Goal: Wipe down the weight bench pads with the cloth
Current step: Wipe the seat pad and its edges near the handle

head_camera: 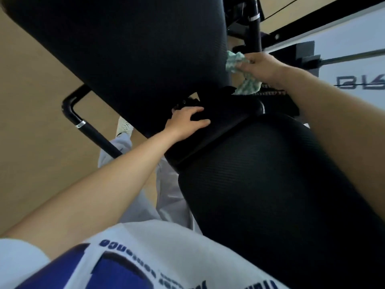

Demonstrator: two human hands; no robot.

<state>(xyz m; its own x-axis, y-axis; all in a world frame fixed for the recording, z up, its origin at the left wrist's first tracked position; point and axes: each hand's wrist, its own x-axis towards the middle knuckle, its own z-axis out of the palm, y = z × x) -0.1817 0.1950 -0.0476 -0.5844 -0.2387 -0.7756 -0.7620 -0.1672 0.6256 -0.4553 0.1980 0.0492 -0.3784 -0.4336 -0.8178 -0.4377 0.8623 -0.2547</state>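
Our printed shirt (166, 257) hangs nearest; beyond it our left hand (187, 122) rests flat, fingers relaxed, on the seat pad (270, 184), while our right hand (262, 65) grips the cloth (235, 61) against the back pad (135, 49) edge.

Beside the back pad's (133, 55) right edge, a black upright post (254, 28) and frame bars crowd the passage. Along its left edge, open floor (31, 122) lies past one bent tube (83, 124).

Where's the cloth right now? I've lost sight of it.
In the head view, upper right: the cloth is bunched in the right hand, against the right edge of the back pad.
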